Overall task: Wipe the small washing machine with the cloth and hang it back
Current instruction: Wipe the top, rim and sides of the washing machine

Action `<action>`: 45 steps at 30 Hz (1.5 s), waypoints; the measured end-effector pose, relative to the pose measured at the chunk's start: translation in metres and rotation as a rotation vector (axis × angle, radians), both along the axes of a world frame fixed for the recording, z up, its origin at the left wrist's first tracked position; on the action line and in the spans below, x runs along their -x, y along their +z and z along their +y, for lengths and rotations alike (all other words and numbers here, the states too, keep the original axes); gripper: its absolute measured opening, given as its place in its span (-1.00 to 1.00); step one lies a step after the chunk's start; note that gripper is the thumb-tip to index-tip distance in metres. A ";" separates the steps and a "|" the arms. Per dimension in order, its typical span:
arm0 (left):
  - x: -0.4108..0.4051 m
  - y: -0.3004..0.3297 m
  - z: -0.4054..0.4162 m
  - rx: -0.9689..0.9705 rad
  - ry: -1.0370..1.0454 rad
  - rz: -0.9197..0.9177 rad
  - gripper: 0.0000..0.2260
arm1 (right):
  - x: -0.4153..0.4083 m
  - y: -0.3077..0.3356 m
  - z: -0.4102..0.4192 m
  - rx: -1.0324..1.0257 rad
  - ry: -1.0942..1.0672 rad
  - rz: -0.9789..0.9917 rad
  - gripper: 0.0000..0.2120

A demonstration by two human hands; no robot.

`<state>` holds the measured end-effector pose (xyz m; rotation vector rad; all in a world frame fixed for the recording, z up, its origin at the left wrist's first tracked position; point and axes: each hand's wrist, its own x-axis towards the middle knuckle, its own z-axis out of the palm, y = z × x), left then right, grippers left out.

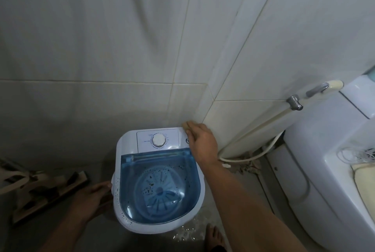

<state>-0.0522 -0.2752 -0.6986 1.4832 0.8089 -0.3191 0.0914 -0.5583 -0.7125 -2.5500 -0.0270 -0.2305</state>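
A small white washing machine (121, 150) with a clear blue lid (158, 186) and a round white dial stands on the bathroom floor against the tiled wall. My right hand (200, 142) rests on its back right corner, closed on a small pale yellowish cloth (186, 125) that peeks out past the fingers. My left hand (95, 192) lies against the machine's left side, fingers touching the body. Dark specks dot the lid and the rim.
A white toilet (324, 150) stands at the right, with a spray hose (253, 129) looping down the wall beside it. Wooden pieces and a brush (50, 188) lie on the floor at left. My bare foot (215, 235) is in front of the machine, near a wet patch.
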 end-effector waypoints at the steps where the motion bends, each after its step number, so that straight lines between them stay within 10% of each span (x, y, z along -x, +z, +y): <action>1: -0.001 0.002 0.000 -0.009 0.004 -0.010 -0.81 | -0.003 0.000 0.002 -0.016 0.025 0.035 -0.67; 45: 0.004 -0.005 0.001 -0.009 0.009 0.017 -0.81 | 0.012 -0.013 -0.014 -0.275 -0.089 0.268 -0.71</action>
